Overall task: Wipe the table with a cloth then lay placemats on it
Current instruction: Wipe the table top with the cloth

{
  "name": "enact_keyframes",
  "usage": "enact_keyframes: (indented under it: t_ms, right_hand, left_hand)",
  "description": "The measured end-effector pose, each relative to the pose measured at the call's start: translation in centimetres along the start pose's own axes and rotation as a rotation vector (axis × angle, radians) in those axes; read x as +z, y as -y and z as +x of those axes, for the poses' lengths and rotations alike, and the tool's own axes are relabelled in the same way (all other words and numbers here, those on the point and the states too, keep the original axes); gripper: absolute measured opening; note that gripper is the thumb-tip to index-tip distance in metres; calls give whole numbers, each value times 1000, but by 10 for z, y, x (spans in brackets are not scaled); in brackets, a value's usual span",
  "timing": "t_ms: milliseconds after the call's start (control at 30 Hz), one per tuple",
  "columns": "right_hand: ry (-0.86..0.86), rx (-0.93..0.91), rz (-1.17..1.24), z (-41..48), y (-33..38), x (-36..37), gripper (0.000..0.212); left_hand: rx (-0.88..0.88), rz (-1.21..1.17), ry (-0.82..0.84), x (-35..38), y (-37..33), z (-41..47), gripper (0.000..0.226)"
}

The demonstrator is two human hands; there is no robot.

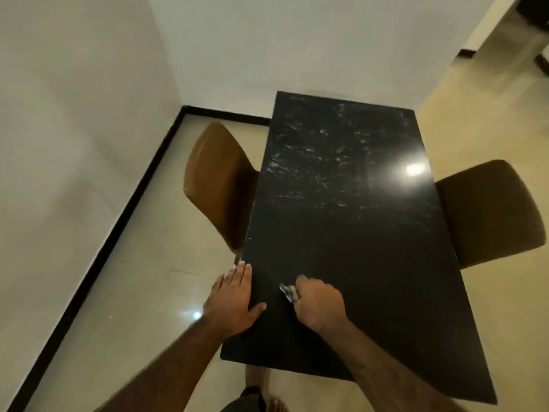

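A long black table (350, 233) runs away from me, its far half covered in whitish smears. My right hand (318, 304) is curled on the near part of the tabletop and grips a small checked cloth (288, 292), of which only a corner shows past the fingers. My left hand (234, 295) lies flat with straight fingers on the table's near left edge, thumb spread onto the top. No placemats are in view.
A brown chair (217, 185) stands tucked at the table's left side and a darker brown chair (490, 212) at the right. White walls with a black skirting meet in the corner behind. The floor is glossy beige tile. My bare feet show below the table's near edge.
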State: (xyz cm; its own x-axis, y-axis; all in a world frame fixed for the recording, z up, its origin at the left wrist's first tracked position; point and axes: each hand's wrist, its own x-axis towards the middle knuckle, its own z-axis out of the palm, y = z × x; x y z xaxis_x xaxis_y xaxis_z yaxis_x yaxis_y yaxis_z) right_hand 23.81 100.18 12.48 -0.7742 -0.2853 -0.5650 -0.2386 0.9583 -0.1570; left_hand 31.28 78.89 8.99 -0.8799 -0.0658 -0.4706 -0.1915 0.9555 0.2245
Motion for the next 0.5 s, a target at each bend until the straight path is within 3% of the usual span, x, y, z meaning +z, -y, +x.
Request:
enact_keyframes:
  t_ms: [133, 300, 500]
  right_hand:
    - [36, -90, 94, -38, 35, -11, 24]
    - [-135, -317, 83, -50, 120, -28, 16]
    - [-280, -495, 53, -24, 240, -23, 45]
  left_hand:
    - [-104, 55, -94, -20, 32, -59, 108]
    - [-202, 46, -243, -50, 95, -103, 107]
    - [-263, 13, -349, -68, 208, -129, 107]
